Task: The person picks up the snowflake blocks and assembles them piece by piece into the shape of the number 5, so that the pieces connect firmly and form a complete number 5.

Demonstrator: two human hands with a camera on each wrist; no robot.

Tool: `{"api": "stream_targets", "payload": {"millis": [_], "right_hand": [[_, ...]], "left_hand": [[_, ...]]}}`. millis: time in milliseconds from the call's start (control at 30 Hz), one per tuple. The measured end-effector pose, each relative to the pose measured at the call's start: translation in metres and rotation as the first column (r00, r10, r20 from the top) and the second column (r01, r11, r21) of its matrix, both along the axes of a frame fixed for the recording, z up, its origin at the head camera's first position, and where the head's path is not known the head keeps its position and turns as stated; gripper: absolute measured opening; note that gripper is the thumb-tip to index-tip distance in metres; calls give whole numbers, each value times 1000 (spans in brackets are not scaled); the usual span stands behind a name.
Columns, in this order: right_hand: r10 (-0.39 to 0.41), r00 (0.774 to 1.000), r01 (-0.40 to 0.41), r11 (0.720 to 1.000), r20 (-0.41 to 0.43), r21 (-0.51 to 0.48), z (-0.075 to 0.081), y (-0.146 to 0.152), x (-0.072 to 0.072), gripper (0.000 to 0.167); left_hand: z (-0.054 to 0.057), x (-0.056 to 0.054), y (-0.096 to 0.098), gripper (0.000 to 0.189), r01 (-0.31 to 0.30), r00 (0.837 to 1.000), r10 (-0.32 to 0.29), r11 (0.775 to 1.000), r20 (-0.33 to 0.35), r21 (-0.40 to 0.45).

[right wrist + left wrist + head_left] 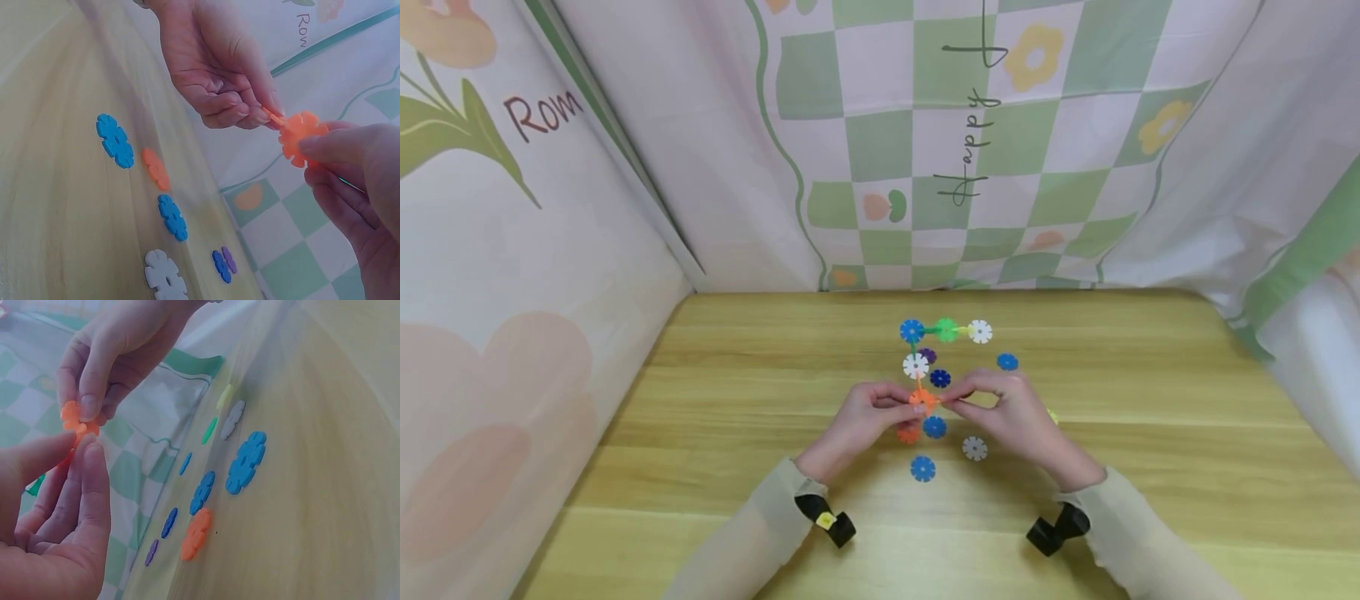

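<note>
My left hand (872,417) pinches an orange notched plastic disc (922,401) at the near end of a chain of linked discs. A white disc (916,365), a blue disc (912,331), a light green disc (946,330) and another white disc (980,332) belong to that chain. Opposite, my right hand (1011,412) holds a second orange disc (303,134) between thumb and fingers. Its edge meets the left hand's disc, which appears edge-on in the right wrist view. Whether their notches interlock, I cannot tell. Both hands are raised above the wooden table.
Loose discs lie on the table (737,467): a blue one (922,468) nearest, a grey-white one (975,448), an orange one (197,534), and several others. A blue disc (1007,362) lies farther right. Patterned curtains (737,167) hang behind and at the sides.
</note>
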State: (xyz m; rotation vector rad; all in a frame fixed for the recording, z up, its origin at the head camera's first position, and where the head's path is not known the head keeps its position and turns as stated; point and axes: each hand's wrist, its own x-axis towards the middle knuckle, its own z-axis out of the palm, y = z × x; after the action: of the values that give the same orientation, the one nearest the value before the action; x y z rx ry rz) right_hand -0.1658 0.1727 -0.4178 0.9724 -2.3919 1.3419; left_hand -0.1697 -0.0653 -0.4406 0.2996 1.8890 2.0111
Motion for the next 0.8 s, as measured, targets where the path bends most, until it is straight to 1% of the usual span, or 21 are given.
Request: {"api": "stream_targets", "payload": {"millis": [133,200,267,333,400,533,633,800], "right_hand": [[-54,994,51,998,98,36,2,4,1,23],[-80,986,71,995,147,63,1,8,1,25],[-87,978,71,993,189,91,-1,14,1,29],[-83,973,52,988,217,145,-5,20,2,32],[-79,965,25,977,252,214,-10,27,3,35],[-89,939,-32,939,332,342,-21,39,6,40],[-97,928,-46,927,359,371,-26,44,7,38],[-93,923,-54,930,374,364,-30,46,8,28]], "left_hand": [[0,0,-1,15,-21,1000,21,1000,-11,-13],[1,0,-2,18,-36,999,36,999,-18,-18],[1,0,-3,19,-46,999,45,999,-23,-20],[2,0,-3,19,-49,999,49,999,-24,-18],[2,0,-4,19,-53,998,52,998,-26,-16],[2,-1,-5,19,-55,998,55,998,-38,-7],[2,-1,-6,18,-57,998,57,998,-41,-3],[2,-2,-6,17,-59,997,59,998,-42,1]]}}
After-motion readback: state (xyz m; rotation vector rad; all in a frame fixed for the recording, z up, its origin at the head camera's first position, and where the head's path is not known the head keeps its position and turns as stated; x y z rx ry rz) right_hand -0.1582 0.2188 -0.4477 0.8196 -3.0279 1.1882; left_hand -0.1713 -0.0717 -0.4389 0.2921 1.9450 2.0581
